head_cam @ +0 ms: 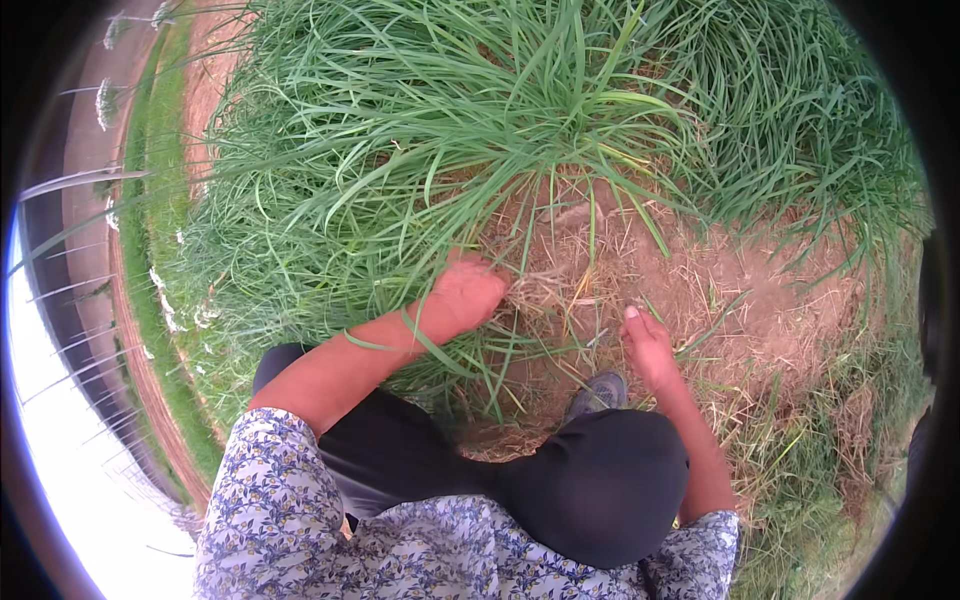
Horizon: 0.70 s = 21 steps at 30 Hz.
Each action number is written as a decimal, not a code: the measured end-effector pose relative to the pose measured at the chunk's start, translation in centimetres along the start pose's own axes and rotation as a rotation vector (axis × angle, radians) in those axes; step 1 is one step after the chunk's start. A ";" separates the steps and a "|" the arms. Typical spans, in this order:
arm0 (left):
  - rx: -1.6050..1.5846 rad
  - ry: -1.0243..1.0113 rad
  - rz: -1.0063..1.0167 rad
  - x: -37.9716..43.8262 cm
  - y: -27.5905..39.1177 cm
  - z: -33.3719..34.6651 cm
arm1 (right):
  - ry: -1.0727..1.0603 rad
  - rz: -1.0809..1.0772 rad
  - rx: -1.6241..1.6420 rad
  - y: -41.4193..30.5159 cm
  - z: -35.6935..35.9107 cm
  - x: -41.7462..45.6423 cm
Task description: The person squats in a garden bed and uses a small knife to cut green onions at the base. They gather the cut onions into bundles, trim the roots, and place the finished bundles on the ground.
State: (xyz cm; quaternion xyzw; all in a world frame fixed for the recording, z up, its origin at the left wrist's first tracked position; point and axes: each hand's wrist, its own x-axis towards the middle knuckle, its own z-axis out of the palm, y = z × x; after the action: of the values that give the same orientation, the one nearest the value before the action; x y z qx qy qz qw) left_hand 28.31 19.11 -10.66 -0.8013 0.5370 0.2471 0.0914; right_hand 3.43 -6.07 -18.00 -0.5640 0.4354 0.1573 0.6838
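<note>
My left hand (472, 289) is low at the edge of the long green grass-like leaves (420, 187), its fingers curled downward and partly blurred. A few leaves cross over my left wrist and forearm. Right beside its knuckles lies a tuft of dry straw (544, 285); whether the fingers hold any of it is hidden. Above the bare soil my right hand (646, 341) has its fingers curled in and its thumb on top. Thin green blades (712, 330) show next to it, and I cannot tell if it grips one.
Brown soil (765, 285) strewn with dry stalks stretches to the right. My shoe (598, 394) and bent knee (600, 480) are close below the hands. Cut or flattened grass (795, 480) covers the lower right. White flower heads (161, 300) and a grass strip (165, 120) run along the left.
</note>
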 end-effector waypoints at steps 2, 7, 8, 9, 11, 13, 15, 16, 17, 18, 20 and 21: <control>0.064 -0.106 -0.179 1.3 -0.6 -1.1 | -0.033 -0.150 -0.139 -0.9 3.2 2.4; 0.090 0.058 -0.139 2.6 -1.5 -2.4 | -0.116 -0.240 -0.513 -7.9 5.4 4.2; 0.079 0.086 -0.122 3.2 -0.9 -2.0 | -0.139 -0.211 -0.573 -7.8 4.2 4.3; 0.066 0.119 -0.105 3.9 -0.1 -1.7 | -0.126 -0.201 -0.635 -7.4 2.0 3.6; 0.070 0.069 0.089 5.2 3.3 -2.8 | -0.102 -0.187 -0.752 -6.1 -3.9 1.2; 0.133 0.256 0.271 6.0 6.9 -1.7 | -0.075 -0.034 -0.886 -6.5 -9.3 -3.2; 0.033 0.134 0.349 7.6 12.2 -2.5 | -0.002 -0.021 -0.752 -3.5 -16.2 -6.6; -0.052 0.105 0.377 8.6 14.8 -2.6 | 0.045 -0.008 -0.707 -2.3 -18.2 -7.8; -0.105 0.143 0.411 9.8 17.3 -2.7 | 0.137 0.035 -0.526 -2.0 -18.4 -9.1; -0.155 0.271 0.408 10.6 19.4 -2.4 | 0.222 0.071 -0.343 -2.5 -18.5 -10.2; -0.257 0.621 0.380 12.1 23.1 -0.9 | 0.312 0.039 -0.126 -3.4 -18.4 -10.9; -0.304 0.831 0.362 12.2 23.7 -1.1 | 0.327 -0.033 -0.075 -3.2 -18.3 -11.0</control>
State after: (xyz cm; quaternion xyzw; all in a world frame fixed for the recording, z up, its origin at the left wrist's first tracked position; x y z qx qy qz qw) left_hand 10.88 -0.91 -12.88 -0.7302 0.6168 -0.0063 -0.2938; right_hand -8.27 -20.68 -7.21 -0.6142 0.5253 0.0685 0.5849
